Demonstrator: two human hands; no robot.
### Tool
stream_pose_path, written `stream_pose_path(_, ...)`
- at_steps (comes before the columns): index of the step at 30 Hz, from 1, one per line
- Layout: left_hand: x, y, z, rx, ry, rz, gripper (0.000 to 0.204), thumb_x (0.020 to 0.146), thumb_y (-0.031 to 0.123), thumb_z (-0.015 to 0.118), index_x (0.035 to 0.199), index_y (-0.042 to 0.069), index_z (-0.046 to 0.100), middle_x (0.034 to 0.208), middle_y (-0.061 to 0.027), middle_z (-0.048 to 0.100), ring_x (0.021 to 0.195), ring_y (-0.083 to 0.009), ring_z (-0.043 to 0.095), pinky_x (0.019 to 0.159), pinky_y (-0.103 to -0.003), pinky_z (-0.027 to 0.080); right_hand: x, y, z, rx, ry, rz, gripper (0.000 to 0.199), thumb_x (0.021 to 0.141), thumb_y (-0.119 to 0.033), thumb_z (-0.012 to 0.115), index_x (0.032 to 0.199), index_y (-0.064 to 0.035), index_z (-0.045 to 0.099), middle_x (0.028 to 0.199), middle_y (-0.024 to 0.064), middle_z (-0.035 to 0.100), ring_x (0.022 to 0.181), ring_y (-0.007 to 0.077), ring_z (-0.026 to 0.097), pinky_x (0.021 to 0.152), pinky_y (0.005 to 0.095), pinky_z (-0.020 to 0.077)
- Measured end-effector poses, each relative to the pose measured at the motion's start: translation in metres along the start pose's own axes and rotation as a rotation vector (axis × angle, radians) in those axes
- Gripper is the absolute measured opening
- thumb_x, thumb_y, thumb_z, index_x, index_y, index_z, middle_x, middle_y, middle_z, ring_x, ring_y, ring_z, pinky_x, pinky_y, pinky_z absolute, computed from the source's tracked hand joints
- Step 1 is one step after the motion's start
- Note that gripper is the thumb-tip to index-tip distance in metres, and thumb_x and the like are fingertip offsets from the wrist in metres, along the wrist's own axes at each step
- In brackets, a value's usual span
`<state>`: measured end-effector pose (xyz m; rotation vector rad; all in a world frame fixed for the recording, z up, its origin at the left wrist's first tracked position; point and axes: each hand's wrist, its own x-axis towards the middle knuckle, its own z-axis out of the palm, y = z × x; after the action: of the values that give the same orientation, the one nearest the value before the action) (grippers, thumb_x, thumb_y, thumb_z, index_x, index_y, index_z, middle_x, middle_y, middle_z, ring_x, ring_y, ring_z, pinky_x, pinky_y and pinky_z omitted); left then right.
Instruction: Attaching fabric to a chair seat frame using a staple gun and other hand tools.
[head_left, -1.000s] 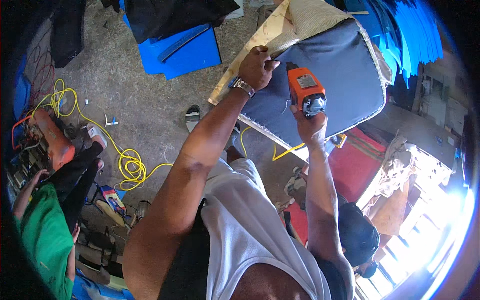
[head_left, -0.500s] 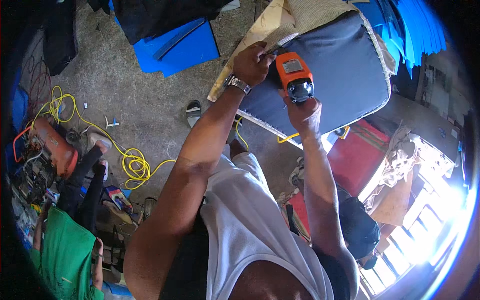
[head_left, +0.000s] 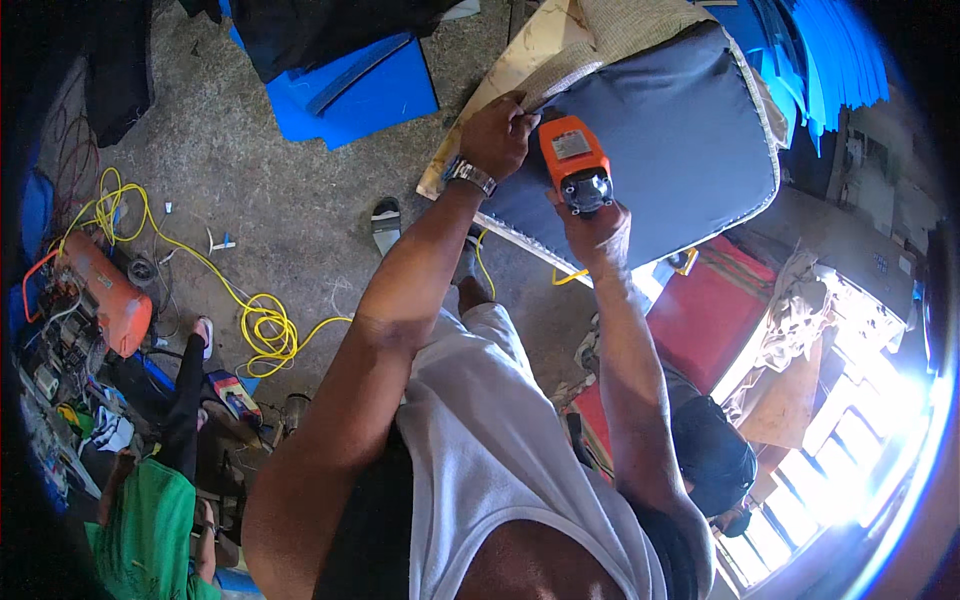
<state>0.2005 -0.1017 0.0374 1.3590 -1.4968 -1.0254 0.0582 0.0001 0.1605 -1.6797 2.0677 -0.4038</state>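
My right hand [head_left: 597, 238] is wrapped round the handle of an orange pneumatic staple gun [head_left: 574, 148]. The gun's nose end points away from me, over the left edge of a padded panel covered in dark fabric [head_left: 680, 130]. My left hand [head_left: 497, 140], with a metal watch at its wrist, pinches the edge of the covering just left of the gun. A beige woven fabric [head_left: 565, 72] is folded along the panel's far left side, by my fingertips. The panel lies on a pale wooden board [head_left: 440, 172]; the gun's tip and the pinched edge are partly hidden.
A yellow air hose [head_left: 270, 335] coils on the floor at left, near an orange compressor tank [head_left: 118, 300]. A person in green [head_left: 150, 520] is at lower left; another in a dark cap [head_left: 715, 450] is at right. Blue sheets [head_left: 350, 95] lie at the back.
The staple gun and my right hand have moved a little left and nearer to me. My left hand has shifted slightly left along the edge. The person in green has moved lower in view.
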Motion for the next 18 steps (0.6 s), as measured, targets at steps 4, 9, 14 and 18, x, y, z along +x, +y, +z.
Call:
stream_pose_path(4, 0.002, -0.004, 0.003, -0.028, 0.014, -0.001, 0.029, 0.087, 0.023, 0.066, 0.11, 0.004, 0.064, 0.103, -0.0185, 0.069, 0.091, -0.0372, 0.067, 0.079, -0.045, 0.055, 0.005, 0.008, 0.013, 0.004, 0.043, -0.081, 0.037, 0.076, -0.024, 0.074, 0.108, -0.0109, 0.062, 0.079, 0.0161, 0.07, 0.076, 0.0384, 0.07, 0.063, 0.0435, 0.0547)
stream_pose_path(9, -0.02, -0.014, 0.001, 0.041, 0.089, 0.08, 0.031, 0.087, 0.024, 0.067, 0.11, 0.003, 0.064, 0.105, -0.02, 0.068, 0.092, -0.0401, 0.066, 0.08, -0.045, 0.054, 0.004, 0.001, 0.015, -0.054, 0.061, -0.088, 0.035, 0.075, -0.023, 0.072, 0.105, -0.0095, 0.061, 0.079, 0.0174, 0.069, 0.075, 0.0394, 0.069, 0.062, 0.0454, 0.0539)
stream_pose_path(14, -0.042, -0.024, 0.0, 0.126, 0.037, 0.005, 0.033, 0.088, 0.03, 0.065, 0.103, 0.0, 0.067, 0.107, -0.0199, 0.067, 0.097, -0.0393, 0.064, 0.085, -0.045, 0.052, -0.013, 0.011, 0.013, -0.053, -0.02, -0.078, 0.039, 0.073, -0.022, 0.074, 0.109, -0.0099, 0.062, 0.083, 0.0182, 0.069, 0.075, 0.0398, 0.069, 0.063, 0.046, 0.0544)
stream_pose_path(18, -0.038, -0.029, -0.005, 0.049, 0.001, -0.032, 0.033, 0.087, 0.027, 0.065, 0.104, -0.001, 0.068, 0.112, -0.0196, 0.067, 0.101, -0.0373, 0.064, 0.088, -0.044, 0.052, -0.012, 0.019, 0.029, -0.057, -0.007, -0.094, 0.043, 0.072, -0.025, 0.076, 0.109, -0.0077, 0.062, 0.076, 0.0192, 0.067, 0.07, 0.0405, 0.068, 0.06, 0.0464, 0.0539)
